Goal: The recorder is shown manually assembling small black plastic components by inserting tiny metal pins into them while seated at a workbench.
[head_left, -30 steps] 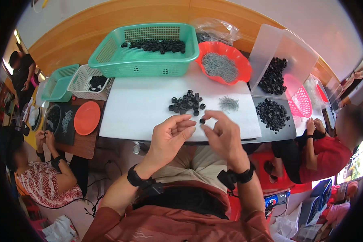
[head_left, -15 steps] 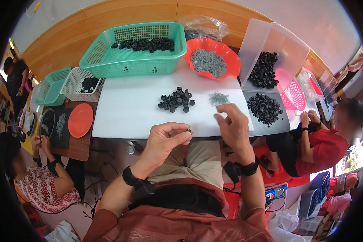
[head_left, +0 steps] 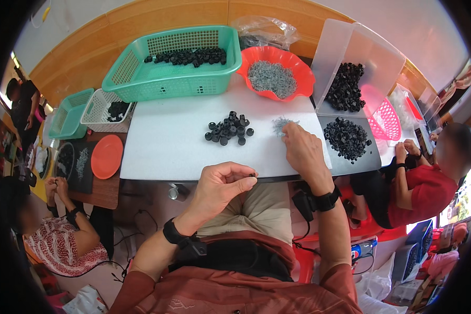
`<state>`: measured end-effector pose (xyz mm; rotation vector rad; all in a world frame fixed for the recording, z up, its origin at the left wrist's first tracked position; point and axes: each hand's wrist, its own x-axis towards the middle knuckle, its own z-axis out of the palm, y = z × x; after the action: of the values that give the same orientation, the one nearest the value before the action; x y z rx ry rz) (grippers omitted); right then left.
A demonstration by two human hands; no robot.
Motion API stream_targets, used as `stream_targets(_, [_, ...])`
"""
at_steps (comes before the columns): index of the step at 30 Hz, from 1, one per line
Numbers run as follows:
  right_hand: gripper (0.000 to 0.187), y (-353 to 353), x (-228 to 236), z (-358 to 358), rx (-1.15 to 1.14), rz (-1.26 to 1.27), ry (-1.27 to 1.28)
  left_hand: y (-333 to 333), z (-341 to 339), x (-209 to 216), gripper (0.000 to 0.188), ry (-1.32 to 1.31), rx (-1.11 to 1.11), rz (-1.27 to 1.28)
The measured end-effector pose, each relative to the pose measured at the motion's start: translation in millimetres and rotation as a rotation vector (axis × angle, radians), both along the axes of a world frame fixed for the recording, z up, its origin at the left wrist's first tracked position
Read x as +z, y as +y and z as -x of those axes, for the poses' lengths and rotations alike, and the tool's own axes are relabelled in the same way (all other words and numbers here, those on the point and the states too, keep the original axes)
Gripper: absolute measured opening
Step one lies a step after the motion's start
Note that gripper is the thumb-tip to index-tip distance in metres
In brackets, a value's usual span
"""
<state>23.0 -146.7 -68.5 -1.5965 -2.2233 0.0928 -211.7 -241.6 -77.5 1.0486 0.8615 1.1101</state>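
My left hand [head_left: 221, 189] pinches a small black plastic part [head_left: 253, 175] between thumb and fingertips, just over the table's near edge. Most of that part is covered by the fingers. Farther forward, my right hand [head_left: 304, 152] reaches down to a little heap of thin grey metal pins [head_left: 283, 126], fingertips drawn together at its near side. Whatever they pinch is hidden. Between the hands and the far baskets lies a cluster of black knob-like caps [head_left: 227, 129] on the white table surface [head_left: 167, 141].
A green basket [head_left: 172, 89] of black parts stands at the back, beside a red bowl [head_left: 304, 83] full of grey pins. To the right are a clear bin [head_left: 327, 57] and a heap of small black parts [head_left: 346, 138]. Other people sit at both sides.
My right hand has come down onto the heap of pins, and its fingers have closed together. My left hand has shifted slightly right, still pinching the black part.
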Motion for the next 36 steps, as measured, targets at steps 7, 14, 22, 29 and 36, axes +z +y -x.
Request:
stream_targets(7, [0.026,-31,11,1,0.150,-0.117,0.188,-2,-4,-1,0.021,-0.036,0.016,-0.008])
stream_targets(14, [0.018,-55,8,5,0.246,-0.052,0.529,6,-5,-4,0.016,-0.192,-0.022,0.098])
stream_targets(22, [0.010,-85,5,28,0.278,0.288,1.058,6,-8,-6,0.017,-0.421,-0.102,0.192])
stream_targets(29, [0.012,-89,6,31,0.304,0.113,0.925,4,-9,-7,0.018,-0.447,-0.129,0.201])
stream_targets(36, [0.015,-94,6,30,0.318,-0.021,0.819,2,-11,-7,0.017,-0.427,-0.135,0.205])
